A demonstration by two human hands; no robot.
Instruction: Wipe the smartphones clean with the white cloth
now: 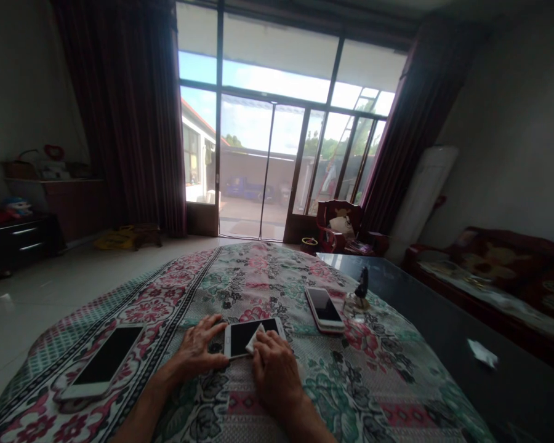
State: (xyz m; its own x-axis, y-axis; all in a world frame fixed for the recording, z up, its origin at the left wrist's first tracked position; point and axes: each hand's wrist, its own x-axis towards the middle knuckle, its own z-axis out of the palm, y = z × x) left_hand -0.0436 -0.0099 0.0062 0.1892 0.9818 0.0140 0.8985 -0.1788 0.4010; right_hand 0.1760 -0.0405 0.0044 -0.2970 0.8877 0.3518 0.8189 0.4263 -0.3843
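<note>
A white smartphone (239, 337) with a dark screen lies crosswise on the flowered tablecloth. Thumb and fingers of my left hand (197, 344) grip its left end at the corners. My right hand (277, 372) is closed on a folded white tissue (255, 342), pressed against the phone's screen. To the left lies a second white phone (106, 362), face up. A third phone (325, 309), white-framed with a dark screen, rests face up to the right of my hands.
Behind the third phone a small dark ornament on a clear base (361, 292) stands on the tablecloth (351, 381). Beyond the cloth, the dark table (425, 320) carries a crumpled white tissue (482, 354). A wooden armchair (339, 224) and sofa (498, 277) stand farther off.
</note>
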